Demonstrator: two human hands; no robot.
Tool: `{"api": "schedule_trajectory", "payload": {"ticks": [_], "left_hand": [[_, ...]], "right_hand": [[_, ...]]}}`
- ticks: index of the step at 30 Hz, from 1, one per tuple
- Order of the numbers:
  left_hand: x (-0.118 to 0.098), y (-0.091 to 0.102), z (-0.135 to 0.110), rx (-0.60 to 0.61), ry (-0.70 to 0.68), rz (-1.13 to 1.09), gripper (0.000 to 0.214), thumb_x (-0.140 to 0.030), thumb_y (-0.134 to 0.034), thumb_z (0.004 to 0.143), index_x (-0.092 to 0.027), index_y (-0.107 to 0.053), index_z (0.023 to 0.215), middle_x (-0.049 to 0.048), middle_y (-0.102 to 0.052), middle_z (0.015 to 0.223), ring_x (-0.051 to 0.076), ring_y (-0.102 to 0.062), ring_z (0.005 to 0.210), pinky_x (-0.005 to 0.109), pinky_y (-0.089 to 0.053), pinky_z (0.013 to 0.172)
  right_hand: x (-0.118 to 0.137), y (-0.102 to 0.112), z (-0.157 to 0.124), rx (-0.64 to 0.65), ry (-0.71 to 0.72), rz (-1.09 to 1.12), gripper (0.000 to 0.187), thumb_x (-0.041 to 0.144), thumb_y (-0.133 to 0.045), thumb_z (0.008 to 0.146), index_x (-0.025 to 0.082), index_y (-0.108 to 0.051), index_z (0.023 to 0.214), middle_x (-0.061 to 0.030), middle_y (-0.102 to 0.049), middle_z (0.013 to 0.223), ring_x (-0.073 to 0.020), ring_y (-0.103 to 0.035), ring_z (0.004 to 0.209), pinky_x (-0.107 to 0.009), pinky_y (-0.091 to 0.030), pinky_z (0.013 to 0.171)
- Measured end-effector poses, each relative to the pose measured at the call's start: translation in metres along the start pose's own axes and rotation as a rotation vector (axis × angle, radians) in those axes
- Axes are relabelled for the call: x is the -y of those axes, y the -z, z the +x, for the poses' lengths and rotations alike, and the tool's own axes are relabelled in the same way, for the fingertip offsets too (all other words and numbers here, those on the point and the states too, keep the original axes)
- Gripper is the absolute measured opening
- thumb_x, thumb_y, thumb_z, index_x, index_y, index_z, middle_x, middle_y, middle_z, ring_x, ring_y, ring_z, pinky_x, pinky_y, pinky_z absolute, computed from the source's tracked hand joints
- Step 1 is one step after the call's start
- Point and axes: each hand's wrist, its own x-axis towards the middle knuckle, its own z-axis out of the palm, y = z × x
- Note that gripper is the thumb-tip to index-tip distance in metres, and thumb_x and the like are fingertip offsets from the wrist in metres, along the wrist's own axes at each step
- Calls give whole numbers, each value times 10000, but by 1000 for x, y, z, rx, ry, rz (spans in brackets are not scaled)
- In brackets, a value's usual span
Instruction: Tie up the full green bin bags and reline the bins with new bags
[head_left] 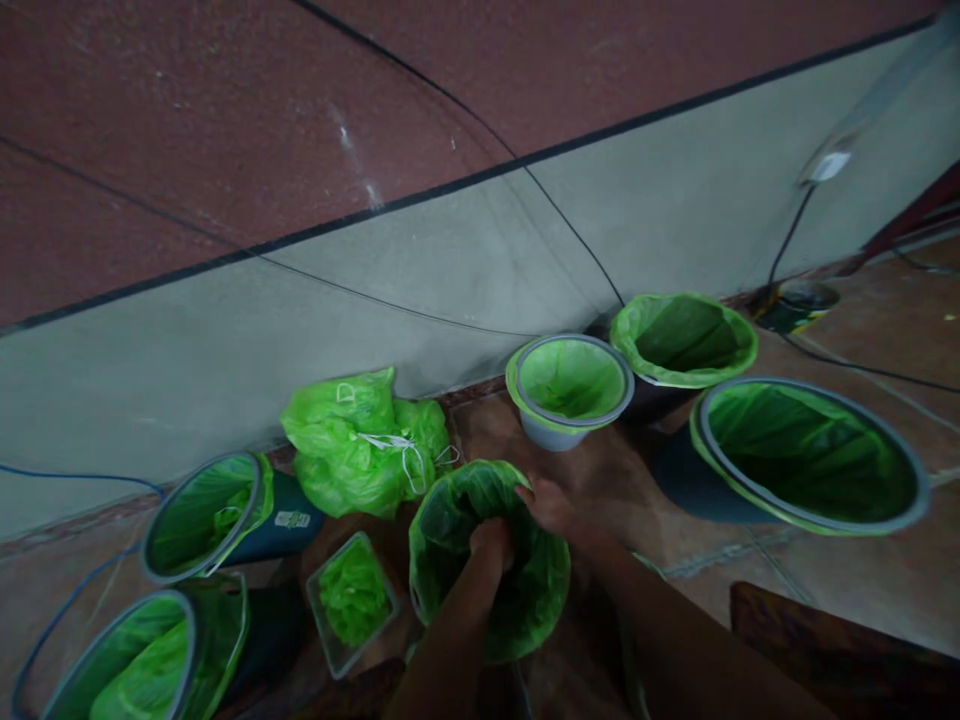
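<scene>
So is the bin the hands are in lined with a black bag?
No, the bag that both the left hand and the right hand grip is bright green.

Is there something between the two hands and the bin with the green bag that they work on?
Nothing visible does. The left hand is already inside the green liner bag of the bin, and the right hand touches its rim. The tied green bag and small container lie beside it, apart.
</scene>
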Motion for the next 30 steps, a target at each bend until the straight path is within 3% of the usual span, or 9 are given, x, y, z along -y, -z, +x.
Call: {"api": "schedule_trajectory", "payload": {"ticks": [4, 9, 14, 17, 20, 22, 26, 28, 30], "left_hand": [[14, 14, -6, -130, -12, -143, 303, -331, -557, 863, -100, -722, 967, 206, -711, 1060, 290, -670, 1018, 345, -504, 852], [12, 38, -11, -322, 3, -277, 317, -311, -450, 919, -155, -701, 1035, 116, -728, 1042, 221, -672, 984, 295, -483, 872], [-6, 63, -8, -620, -216, -248, 325, -249, -462, 918, -178, -628, 1188, 87, -675, 1153, 187, -596, 1099, 284, -419, 988], [-7, 76, 3, -603, -326, -107, 336, -273, -480, 917, -198, -619, 1213, 83, -653, 1195, 205, -559, 1138, 332, -380, 1038], [3, 82, 15, -488, -310, -42, 310, -249, -515, 900, -220, -640, 1182, 67, -659, 1192, 202, -571, 1116, 334, -391, 1024], [13, 81, 21, -453, -318, -48, 297, -180, -525, 880, -229, -655, 1142, 47, -668, 1170, 178, -580, 1100, 305, -395, 1020], [31, 73, 22, -542, -334, -78, 262, -125, -489, 882, -225, -684, 1026, 34, -664, 1144, 150, -568, 1105, 262, -406, 1017], [37, 69, 19, -572, -343, -49, 252, -133, -476, 891, -229, -693, 977, 35, -652, 1155, 160, -549, 1126, 281, -403, 1034], [41, 65, 16, -585, -381, -1, 253, -134, -473, 889, -230, -697, 958, 36, -641, 1161, 175, -536, 1131, 309, -398, 1047]], "right_hand": [[-4, 13, 11, -81, 59, 276, 438, 406, -467, 917, 127, -578, 1236, -139, -683, 1170, -221, -637, 1087, -315, -469, 938], [-3, 12, 18, -146, 30, 524, 307, 327, -525, 850, 136, -668, 1044, -111, -739, 978, -205, -685, 898, -323, -516, 844], [-11, 2, 6, -252, 14, 599, 421, 385, -627, 751, 127, -652, 1083, -92, -736, 920, -205, -682, 819, -322, -537, 771], [-16, -3, 3, -318, -26, 564, 343, 337, -622, 724, 148, -684, 1003, -74, -740, 859, -207, -680, 776, -341, -533, 776], [-19, -5, 5, -329, -83, 724, 282, 341, -605, 729, 145, -705, 906, -89, -749, 854, -215, -692, 789, -329, -545, 750], [-21, -7, 5, -254, -169, 814, 290, 339, -597, 743, 138, -712, 919, -97, -755, 858, -219, -702, 789, -316, -556, 705], [-29, -12, -3, -54, -325, 849, 295, 263, -511, 795, 148, -719, 970, -102, -762, 860, -216, -713, 732, -322, -561, 638], [-32, -11, -7, -104, -353, 757, 287, 233, -495, 793, 149, -731, 933, -117, -760, 863, -231, -712, 736, -340, -556, 655], [-31, -5, -6, -241, -365, 622, 282, 230, -501, 792, 148, -735, 924, -137, -751, 929, -254, -705, 833, -363, -544, 738]]}}
